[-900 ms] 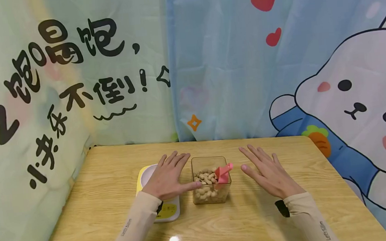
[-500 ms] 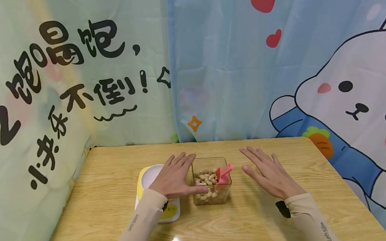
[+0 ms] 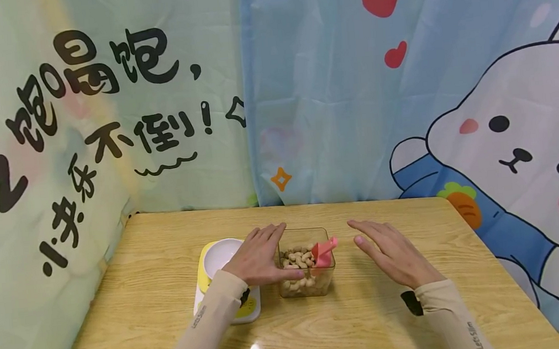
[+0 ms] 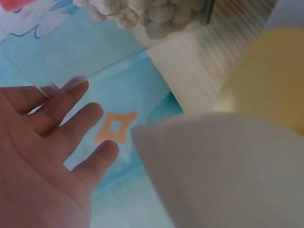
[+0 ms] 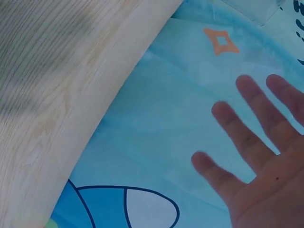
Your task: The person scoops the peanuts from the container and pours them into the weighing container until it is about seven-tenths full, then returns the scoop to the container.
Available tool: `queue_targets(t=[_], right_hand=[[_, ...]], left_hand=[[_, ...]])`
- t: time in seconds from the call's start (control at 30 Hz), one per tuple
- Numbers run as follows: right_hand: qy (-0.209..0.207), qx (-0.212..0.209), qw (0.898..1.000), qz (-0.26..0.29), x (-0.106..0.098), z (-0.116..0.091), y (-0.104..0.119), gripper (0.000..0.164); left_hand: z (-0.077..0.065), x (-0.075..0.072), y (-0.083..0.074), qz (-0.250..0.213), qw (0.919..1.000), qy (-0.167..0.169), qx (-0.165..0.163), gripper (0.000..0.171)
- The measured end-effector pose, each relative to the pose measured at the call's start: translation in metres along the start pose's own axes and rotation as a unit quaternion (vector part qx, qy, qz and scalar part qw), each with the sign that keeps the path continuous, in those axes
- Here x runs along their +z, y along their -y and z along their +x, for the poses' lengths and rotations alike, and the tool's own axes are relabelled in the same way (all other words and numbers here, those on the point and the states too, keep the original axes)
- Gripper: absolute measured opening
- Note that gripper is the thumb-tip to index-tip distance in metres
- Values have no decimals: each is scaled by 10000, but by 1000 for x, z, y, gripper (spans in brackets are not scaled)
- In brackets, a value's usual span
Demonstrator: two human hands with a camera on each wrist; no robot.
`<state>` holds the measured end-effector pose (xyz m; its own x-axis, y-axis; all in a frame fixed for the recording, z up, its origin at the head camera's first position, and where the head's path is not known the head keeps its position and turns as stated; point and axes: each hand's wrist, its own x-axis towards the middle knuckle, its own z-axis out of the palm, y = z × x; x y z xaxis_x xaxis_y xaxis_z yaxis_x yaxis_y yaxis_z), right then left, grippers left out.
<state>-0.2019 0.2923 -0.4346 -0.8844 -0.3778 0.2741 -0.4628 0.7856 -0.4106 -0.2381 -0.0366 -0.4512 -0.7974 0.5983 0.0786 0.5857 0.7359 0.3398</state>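
Your left hand [image 3: 261, 258] and right hand [image 3: 400, 255] show fingers spread: box [image 3: 314, 287] between them, scale [image 3: 246, 310] below the left.

Left hand [image 3: 258, 259], right hand [image 3: 395, 254] outstretched

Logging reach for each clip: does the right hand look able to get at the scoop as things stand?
Likely yes: the right hand holds nothing, the scoop slants up toward it from the box, and no object shows between hand and box.

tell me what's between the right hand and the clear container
In the head view, bare tabletop, though the pink scoop pokes slightly past the clear container.
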Motion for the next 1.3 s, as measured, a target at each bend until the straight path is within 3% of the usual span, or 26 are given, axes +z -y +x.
queue_targets(t=[0.27, 0.6, 0.83, 1.07, 1.3], right_hand=[[50, -277, 9993, 258, -12, 11, 13, 46], [119, -700, 9965, -443, -23, 28, 45, 60], [206, -1316, 9880, -781, -26, 42, 63, 45], [868, -1127, 9853, -948, -30, 49, 76, 30], [1270, -997, 9848, -633, -27, 52, 81, 14]], left_hand=[[3, -5, 1, -503, 9986, 77, -131, 112], [5, -7, 0, -394, 9991, 99, -129, 113], [7, -6, -1, -299, 9994, 86, -120, 111], [6, -4, -1, -223, 9996, 119, -127, 111], [4, -2, -2, -219, 9996, 114, -109, 111]])
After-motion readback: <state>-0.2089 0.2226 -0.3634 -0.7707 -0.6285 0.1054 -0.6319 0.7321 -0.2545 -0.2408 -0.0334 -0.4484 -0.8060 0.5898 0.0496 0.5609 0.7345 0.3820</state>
